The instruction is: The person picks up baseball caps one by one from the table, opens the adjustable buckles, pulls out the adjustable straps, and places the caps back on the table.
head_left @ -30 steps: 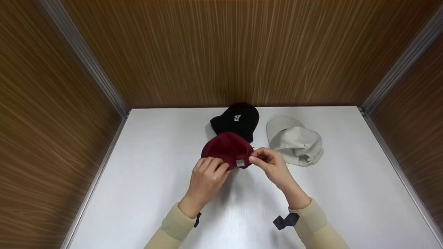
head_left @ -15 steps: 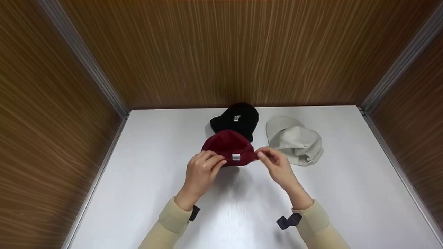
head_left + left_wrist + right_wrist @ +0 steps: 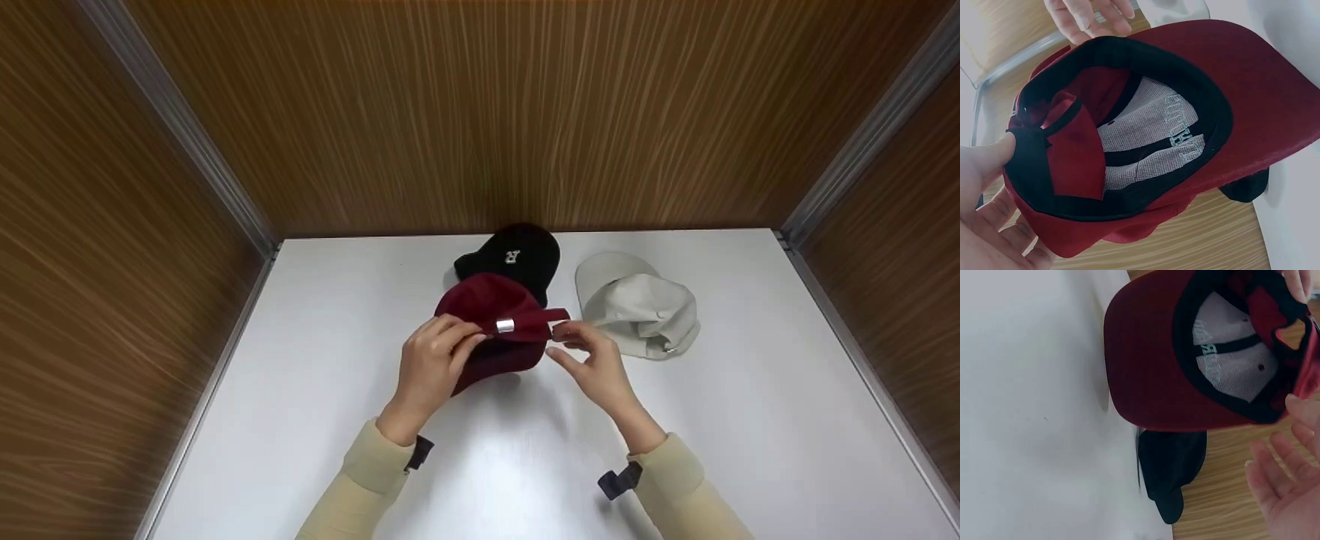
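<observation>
Clock directions follow the head view, six o'clock toward the person.

- Left hand [image 3: 429, 361]: thumb and fingers pinching the rear band of the red cap [image 3: 476, 296]; the nearer hand to the clasp.
- Red cap: held above the white tabletop [image 3: 345, 315], rear edge up, brim hanging toward six to seven o'clock.
- Silvery clasp [image 3: 505, 325]: on the rear band, just beside the left fingertips at about three o'clock.
- Black cap [image 3: 525, 251]: beyond the red cap, toward one o'clock, partly hidden by it.
- Strap [image 3: 551, 315]: long axis nine to three, tipped slightly toward two; free end projecting past the cap's edge.
- Right hand [image 3: 600, 367]: nearer to that free end, which lies near its fingertips toward twelve; red cap at ten. Fingers loosely bent, thumb apart, no firm grasp visible; fingertips at the cap's edge.
- Pale cap [image 3: 645, 304]: on the tabletop, between one and two o'clock from the right hand.
</observation>
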A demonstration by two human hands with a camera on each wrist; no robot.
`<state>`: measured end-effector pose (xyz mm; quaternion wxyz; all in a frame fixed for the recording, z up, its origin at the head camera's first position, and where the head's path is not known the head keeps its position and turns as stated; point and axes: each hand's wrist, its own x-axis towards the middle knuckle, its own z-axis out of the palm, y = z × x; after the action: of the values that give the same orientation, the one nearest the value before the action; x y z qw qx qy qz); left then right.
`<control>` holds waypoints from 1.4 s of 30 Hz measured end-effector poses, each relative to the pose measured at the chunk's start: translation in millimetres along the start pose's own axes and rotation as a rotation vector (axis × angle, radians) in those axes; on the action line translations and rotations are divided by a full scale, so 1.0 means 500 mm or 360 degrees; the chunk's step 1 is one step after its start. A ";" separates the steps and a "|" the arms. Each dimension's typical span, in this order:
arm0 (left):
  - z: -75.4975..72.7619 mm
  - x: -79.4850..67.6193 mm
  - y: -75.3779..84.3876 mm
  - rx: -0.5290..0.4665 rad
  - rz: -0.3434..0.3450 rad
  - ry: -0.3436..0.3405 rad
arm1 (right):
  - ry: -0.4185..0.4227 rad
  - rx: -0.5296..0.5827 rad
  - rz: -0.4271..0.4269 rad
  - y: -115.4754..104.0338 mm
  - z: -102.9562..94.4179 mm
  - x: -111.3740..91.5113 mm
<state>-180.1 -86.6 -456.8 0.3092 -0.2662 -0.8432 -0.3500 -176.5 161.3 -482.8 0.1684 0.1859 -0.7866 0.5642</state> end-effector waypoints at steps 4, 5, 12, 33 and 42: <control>-0.001 0.005 0.001 -0.0069 -0.0019 -0.0024 | 0.0049 -0.0062 -0.0110 -0.008 0.009 0.003; -0.001 0.007 0.001 -0.0090 -0.0025 -0.0030 | 0.0066 -0.0076 -0.0134 -0.008 0.010 0.004; 0.003 0.005 -0.014 -0.0147 -0.0076 -0.0124 | 0.0079 -0.0107 -0.0127 -0.003 0.009 0.000; 0.085 -0.042 -0.072 0.0059 -0.0168 -0.0506 | -0.0086 -0.0256 0.0327 0.126 0.003 -0.027; 0.111 -0.049 -0.084 0.0023 -0.0263 -0.0590 | -0.0129 -0.0486 0.0225 0.125 0.015 -0.015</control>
<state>-210.3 -76.0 -523.5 0.1209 -0.2536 -0.9072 -0.3132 -200.3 173.4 -540.0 0.1227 0.1251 -0.8805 0.4405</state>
